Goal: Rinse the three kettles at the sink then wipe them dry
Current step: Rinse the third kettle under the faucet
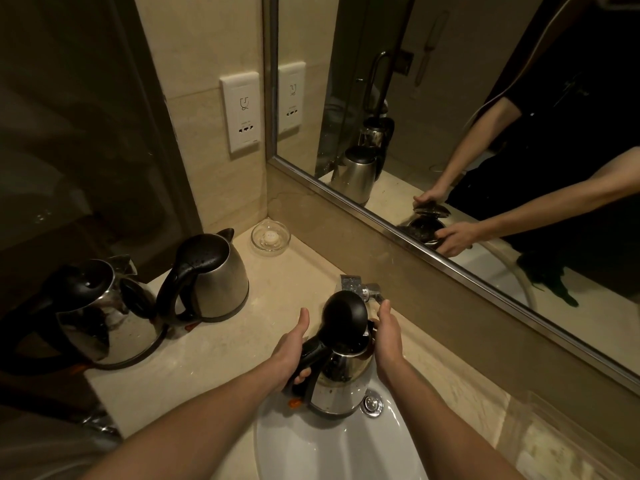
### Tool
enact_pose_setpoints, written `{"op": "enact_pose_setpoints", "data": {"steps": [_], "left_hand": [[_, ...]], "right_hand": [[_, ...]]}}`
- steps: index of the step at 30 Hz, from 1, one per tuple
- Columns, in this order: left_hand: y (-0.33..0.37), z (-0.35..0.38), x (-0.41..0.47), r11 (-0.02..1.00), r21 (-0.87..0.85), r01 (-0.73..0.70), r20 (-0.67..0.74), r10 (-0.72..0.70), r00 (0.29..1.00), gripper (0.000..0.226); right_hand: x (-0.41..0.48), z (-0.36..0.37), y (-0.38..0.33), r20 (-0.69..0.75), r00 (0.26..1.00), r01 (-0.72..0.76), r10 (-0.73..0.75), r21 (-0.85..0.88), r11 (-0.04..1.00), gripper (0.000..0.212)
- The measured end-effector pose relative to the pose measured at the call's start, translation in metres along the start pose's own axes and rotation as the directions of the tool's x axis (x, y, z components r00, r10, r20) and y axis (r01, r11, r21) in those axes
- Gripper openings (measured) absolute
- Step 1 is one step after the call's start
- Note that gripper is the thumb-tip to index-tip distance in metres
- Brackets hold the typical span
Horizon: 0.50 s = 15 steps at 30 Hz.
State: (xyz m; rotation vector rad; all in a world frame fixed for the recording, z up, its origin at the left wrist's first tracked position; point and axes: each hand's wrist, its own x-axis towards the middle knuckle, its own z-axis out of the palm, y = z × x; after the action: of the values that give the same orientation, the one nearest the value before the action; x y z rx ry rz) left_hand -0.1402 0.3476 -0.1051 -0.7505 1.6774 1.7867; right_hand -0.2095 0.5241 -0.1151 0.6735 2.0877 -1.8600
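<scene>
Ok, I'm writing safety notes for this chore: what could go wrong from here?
On the held kettle, the open lid stands close to the faucet, so lifting may knock them together. The left hand alone grips the handle while the right hand only rests flat against the side; the steel could slip. The leftmost kettle sits near the counter edge, where the left arm might nudge it.
</scene>
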Motion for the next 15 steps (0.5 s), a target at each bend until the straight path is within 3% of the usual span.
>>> {"op": "enact_pose_setpoints", "data": {"steps": [15], "left_hand": [[0.001, -0.0003, 0.0021, 1.0, 0.004, 0.014, -0.025, -0.014, 1.0, 0.087]], "right_hand": [[0.0009, 0.0019, -0.0025, -0.009, 1.0, -0.013, 0.014, 0.011, 1.0, 0.064]]}}
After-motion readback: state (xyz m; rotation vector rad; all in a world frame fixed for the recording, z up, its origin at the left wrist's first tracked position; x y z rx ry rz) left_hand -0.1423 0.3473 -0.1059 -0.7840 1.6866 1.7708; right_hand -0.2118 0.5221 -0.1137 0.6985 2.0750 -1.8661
